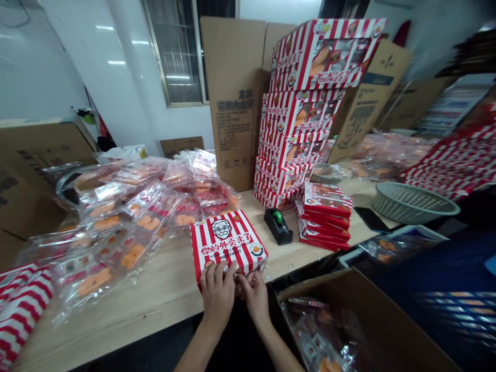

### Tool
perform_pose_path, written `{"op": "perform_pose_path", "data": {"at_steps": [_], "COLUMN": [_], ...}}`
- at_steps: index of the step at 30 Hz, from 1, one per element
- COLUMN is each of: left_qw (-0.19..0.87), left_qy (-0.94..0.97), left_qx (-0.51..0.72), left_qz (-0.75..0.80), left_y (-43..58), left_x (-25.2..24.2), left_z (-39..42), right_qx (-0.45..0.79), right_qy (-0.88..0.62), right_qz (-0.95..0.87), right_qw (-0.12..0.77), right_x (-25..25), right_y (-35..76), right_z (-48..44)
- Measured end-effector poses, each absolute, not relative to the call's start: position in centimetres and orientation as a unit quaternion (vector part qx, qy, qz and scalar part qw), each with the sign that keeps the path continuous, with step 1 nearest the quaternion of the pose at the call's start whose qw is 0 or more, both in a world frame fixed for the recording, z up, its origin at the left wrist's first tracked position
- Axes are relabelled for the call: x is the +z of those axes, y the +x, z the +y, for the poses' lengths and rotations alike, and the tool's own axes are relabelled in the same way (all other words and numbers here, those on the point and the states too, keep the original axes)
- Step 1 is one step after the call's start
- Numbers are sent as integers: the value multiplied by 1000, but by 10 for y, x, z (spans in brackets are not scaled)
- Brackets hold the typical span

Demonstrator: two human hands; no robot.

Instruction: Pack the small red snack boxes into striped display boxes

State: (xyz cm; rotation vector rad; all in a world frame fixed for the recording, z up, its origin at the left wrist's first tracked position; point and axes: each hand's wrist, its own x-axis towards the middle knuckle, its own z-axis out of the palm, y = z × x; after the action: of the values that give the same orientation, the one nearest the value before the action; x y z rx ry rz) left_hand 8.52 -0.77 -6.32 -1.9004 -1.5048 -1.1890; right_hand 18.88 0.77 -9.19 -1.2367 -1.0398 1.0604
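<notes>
Left hand (217,294) and right hand (253,302), seen from the head camera, hold the near edge of a red-and-white striped cardboard box (228,243), fingers (220,271) together and clamped on it. The box lies flat on a pale wooden table (163,294), just beside clear plastic packs of orange food (127,248) and near a black tape dispenser (278,226).

Food box (228,243): red-and-white vertical stripes, red lettering.
Tape dispenser (278,226): black body, green core.
Round basket (414,202): grey-green, perforated lattice.
</notes>
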Motion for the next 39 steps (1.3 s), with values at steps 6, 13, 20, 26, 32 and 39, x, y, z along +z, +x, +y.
{"op": "perform_pose_path", "data": {"at_steps": [6, 13, 20, 26, 32, 39], "left_qw": [243, 167, 40, 59, 159, 136], "left_qy": [-701, -814, -834, -806, -770, -618], "left_qx": [-407, -295, -190, -168, -268, -458], "left_qz": [-533, -471, -517, -564, -557, -625], "left_y": [89, 127, 143, 130, 81, -25], "left_x": [-60, -31, -24, -41, -58, -54], "left_z": [4, 51, 45, 2, -41, -88], "right_qx": [368, 298, 451, 573, 570, 621], "right_qy": [-545, -570, -524, -468, -461, -380], "right_qz": [-472, -484, -505, -512, -570, -605], "right_qw": [587, 593, 516, 436, 370, 324], "right_x": [-76, -49, -48, -59, -72, -69], "right_y": [257, 297, 262, 239, 200, 138], "right_z": [18, 38, 61, 50, 23, 6]}}
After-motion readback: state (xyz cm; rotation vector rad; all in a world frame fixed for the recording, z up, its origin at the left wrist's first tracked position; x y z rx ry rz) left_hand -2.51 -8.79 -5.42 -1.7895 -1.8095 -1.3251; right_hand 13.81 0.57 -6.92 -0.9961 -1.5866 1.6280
